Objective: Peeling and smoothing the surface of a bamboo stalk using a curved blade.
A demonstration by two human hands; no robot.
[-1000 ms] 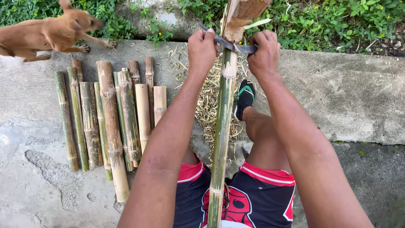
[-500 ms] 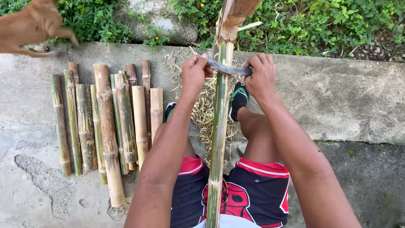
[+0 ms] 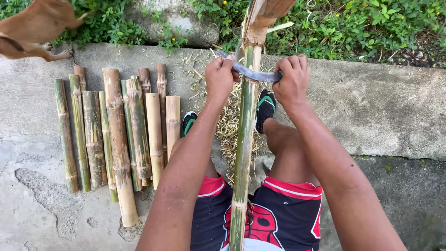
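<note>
The ground is a grey concrete floor (image 3: 381,116), rough and stained, with a cracked, pitted patch at the near left. On its left half lies a row of cut bamboo pieces (image 3: 118,135), side by side and touching, running near to far; the longest reaches nearest. A heap of pale bamboo shavings (image 3: 227,125) lies in the middle, just right of the row. Along the far edge, grass and weeds border the slab.
</note>
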